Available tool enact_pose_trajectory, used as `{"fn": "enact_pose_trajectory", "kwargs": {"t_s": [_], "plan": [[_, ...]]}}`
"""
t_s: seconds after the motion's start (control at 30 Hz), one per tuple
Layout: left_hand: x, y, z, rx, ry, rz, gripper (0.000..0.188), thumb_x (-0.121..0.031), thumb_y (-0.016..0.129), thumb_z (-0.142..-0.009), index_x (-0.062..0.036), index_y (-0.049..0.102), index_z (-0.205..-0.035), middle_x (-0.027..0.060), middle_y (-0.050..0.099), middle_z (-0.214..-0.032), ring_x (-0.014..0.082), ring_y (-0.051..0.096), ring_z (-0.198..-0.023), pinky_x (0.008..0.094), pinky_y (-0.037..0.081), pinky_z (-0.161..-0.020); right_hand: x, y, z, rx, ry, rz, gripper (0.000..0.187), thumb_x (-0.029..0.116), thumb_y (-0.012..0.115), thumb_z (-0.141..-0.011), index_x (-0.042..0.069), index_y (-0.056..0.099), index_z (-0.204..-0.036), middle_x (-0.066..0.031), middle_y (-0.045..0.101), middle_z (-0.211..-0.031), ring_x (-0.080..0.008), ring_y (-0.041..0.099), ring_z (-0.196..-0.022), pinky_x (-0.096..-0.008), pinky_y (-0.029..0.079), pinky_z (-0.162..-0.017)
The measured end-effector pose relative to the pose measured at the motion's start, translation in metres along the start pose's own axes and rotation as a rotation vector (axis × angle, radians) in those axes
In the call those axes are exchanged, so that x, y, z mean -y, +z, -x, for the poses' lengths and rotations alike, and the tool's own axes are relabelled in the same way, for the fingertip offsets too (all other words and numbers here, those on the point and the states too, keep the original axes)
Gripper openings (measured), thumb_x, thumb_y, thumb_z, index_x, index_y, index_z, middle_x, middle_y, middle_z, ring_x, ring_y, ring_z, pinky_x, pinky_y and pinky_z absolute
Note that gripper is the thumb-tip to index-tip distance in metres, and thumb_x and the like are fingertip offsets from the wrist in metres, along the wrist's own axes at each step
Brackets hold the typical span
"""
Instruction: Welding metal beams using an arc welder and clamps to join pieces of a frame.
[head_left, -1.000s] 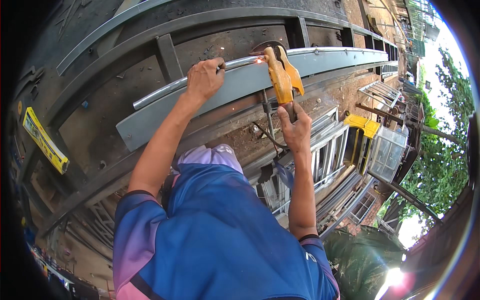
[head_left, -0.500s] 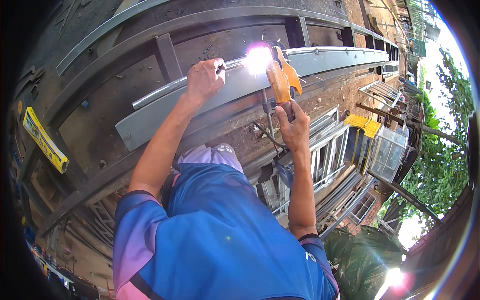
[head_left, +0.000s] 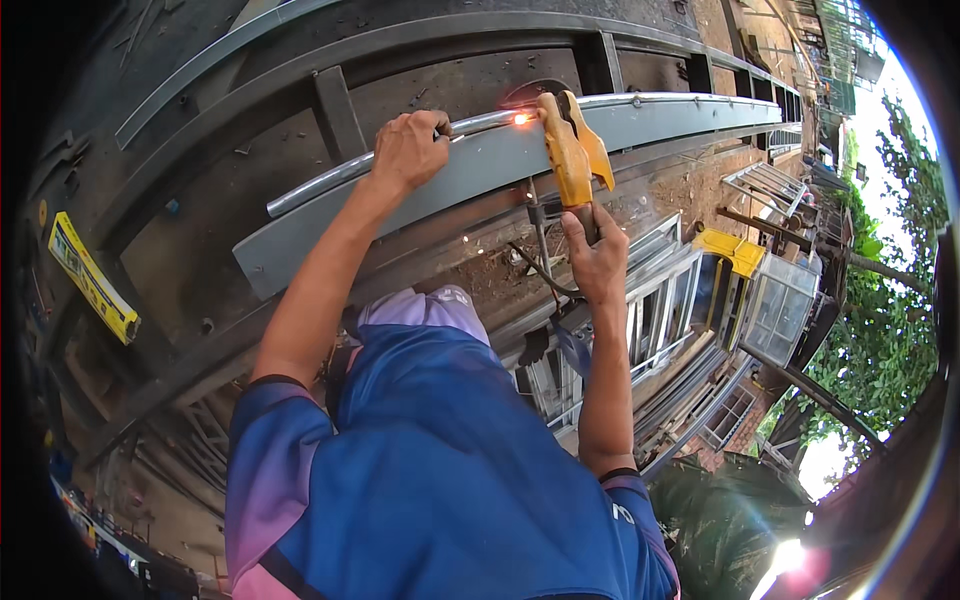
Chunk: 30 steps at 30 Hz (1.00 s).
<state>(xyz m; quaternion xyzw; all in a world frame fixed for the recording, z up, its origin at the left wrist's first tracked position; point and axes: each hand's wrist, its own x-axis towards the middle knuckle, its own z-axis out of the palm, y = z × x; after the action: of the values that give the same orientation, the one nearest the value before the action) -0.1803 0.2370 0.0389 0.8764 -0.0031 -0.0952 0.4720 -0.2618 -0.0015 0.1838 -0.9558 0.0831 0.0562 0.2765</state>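
Silvery metal tube (head_left: pixel 325 186), likely stiff and hot near the glowing spot (head_left: pixel 522 119), is best held where the left hand (head_left: pixel 408 153) apparently grips it, right hand (head_left: pixel 600 257) clasping a yellow electrode holder (head_left: pixel 570 168).

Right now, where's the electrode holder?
Head view, right of centre: the right hand holds the electrode holder beside a glowing spot at the metal tube.

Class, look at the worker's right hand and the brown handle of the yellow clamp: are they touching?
Touching. The head view shows the right hand closed around the brown handle, just below the yellow clamp.
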Motion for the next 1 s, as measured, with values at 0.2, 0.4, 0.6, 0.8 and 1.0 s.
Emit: {"fn": "enact_pose_trajectory", "kwargs": {"t_s": [0.2,0.4,0.6,0.8,1.0], "plan": [[-0.005,-0.003,0.0,0.02,0.008,-0.024,0.022,-0.018,0.057,-0.08,-0.0047,0.07,-0.091,0.018,0.07,-0.086,0.038,0.067,-0.087,0.0444,0.051,-0.081,0.003,0.002,-0.001,0.045,0.041,0.024,0.03,0.023,0.068,-0.091,-0.003,0.064,-0.105,-0.0088,0.06,-0.07,-0.0132,0.053,-0.064,-0.0303,0.046,-0.063],[-0.008,-0.004,-0.002,0.027,-0.001,-0.026,0.022,-0.017,0.056,-0.08,-0.0062,0.071,-0.091,0.0183,0.07,-0.085,0.0379,0.067,-0.086,0.0445,0.052,-0.08,0.001,0.004,-0.003,0.035,-0.003,0.036,0.03,0.022,0.068,-0.091,-0.003,0.064,-0.108,-0.0096,0.06,-0.07,-0.0131,0.053,-0.065,-0.031,0.047,-0.064],[-0.002,-0.004,-0.004,0.053,-0.019,0.006,0.022,-0.018,0.056,-0.078,-0.0068,0.071,-0.09,0.0172,0.07,-0.084,0.0367,0.067,-0.083,0.0443,0.052,-0.079,-0.002,0.004,-0.005,0.043,0.002,0.078,0.029,0.021,0.069,-0.091,-0.002,0.065,-0.108,-0.0071,0.06,-0.07,-0.0113,0.052,-0.065,-0.0299,0.046,-0.063],[-0.002,-0.002,-0.006,0.026,-0.023,0.019,0.023,-0.018,0.056,-0.076,-0.0069,0.072,-0.089,0.0163,0.07,-0.084,0.0351,0.067,-0.084,0.043,0.052,-0.079,0.002,-0.002,-0.002,0.006,0.026,-0.076,0.029,0.022,0.069,-0.091,-0.002,0.065,-0.106,-0.0059,0.057,-0.069,-0.0104,0.05,-0.064,-0.0285,0.044,-0.061],[-0.012,-0.01,-0.009,0.065,-0.043,-0.022,0.024,-0.018,0.057,-0.075,-0.0074,0.073,-0.09,0.0163,0.07,-0.085,0.0344,0.067,-0.087,0.0423,0.051,-0.081,0.008,-0.005,-0.004,0.044,0.053,-0.016,0.03,0.023,0.069,-0.091,-0.003,0.065,-0.105,-0.006,0.058,-0.069,-0.0106,0.051,-0.065,-0.029,0.045,-0.061]]}}
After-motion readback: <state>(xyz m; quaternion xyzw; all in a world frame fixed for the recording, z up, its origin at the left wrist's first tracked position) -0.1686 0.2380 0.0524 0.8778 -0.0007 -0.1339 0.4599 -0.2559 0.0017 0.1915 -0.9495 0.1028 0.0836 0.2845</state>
